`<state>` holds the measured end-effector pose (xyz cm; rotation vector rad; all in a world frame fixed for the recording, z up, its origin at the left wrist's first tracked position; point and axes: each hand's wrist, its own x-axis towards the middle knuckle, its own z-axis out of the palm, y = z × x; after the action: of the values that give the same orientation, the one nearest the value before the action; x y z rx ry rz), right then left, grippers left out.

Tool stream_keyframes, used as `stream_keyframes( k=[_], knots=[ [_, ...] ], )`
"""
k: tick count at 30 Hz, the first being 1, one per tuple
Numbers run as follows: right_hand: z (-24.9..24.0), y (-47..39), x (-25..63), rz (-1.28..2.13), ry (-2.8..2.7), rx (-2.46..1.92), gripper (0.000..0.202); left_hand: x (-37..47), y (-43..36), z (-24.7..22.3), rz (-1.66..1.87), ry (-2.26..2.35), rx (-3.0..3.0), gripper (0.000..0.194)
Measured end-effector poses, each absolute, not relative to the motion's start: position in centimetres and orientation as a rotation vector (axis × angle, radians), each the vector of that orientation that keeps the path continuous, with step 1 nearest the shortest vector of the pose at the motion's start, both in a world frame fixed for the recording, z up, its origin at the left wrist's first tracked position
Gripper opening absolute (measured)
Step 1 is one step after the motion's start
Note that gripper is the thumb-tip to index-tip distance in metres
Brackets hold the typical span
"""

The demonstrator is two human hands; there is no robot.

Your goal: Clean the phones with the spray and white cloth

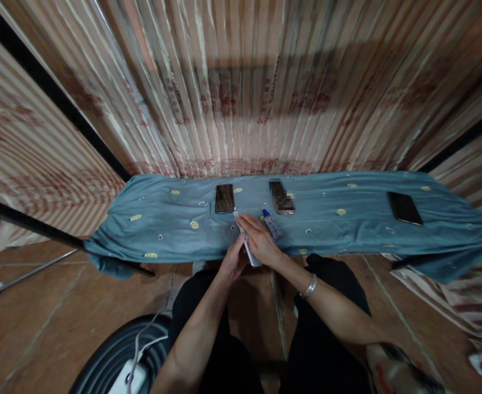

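My left hand (234,255) and my right hand (259,238) meet at the near edge of the blue cloth, both closed around a slim white tube (251,257). Its narrow tip points away from me, close to the near right corner of a dark phone (225,199) lying flat. Fingers cover the tube's middle. Just right of my right hand lies a clear tube with a blue cap (272,224). Beyond it is another dark phone (282,198), blurred by pixelation.
A blue patterned cloth (194,241) covers the long narrow surface. A black tablet-like device (405,208) lies toward its right end. Striped curtains (241,126) hang behind. Low on the left, a white device with a cable (132,377) rests on a round black ribbed object (97,355).
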<state>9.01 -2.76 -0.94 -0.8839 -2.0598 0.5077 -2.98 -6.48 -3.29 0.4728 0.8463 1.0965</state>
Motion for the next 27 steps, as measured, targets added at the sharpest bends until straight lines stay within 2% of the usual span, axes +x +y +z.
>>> stream_keyframes(
  k=[7, 13, 18, 27],
  knots=[
    [-1.4, -1.4, 8.2, 0.660, -1.986, -0.871, 0.058, -3.3, -6.4, -2.7, 1.197, 0.896, 0.495, 0.036],
    [-0.9, -2.0, 7.5, 0.748, -1.938, -0.843, 0.048, -3.9, -6.2, -0.9, 1.224, 1.064, 0.513, 0.047],
    [-0.7, -2.4, 7.4, 0.767, -1.886, -0.861, 0.045, -4.1, -6.0, 0.0, 1.237, 1.166, 0.554, 0.043],
    [-2.3, -2.4, 8.5, 0.765, -1.875, -0.905, 0.046, -2.5, -5.3, -0.1, 1.254, 1.064, 0.412, 0.040]
  ],
)
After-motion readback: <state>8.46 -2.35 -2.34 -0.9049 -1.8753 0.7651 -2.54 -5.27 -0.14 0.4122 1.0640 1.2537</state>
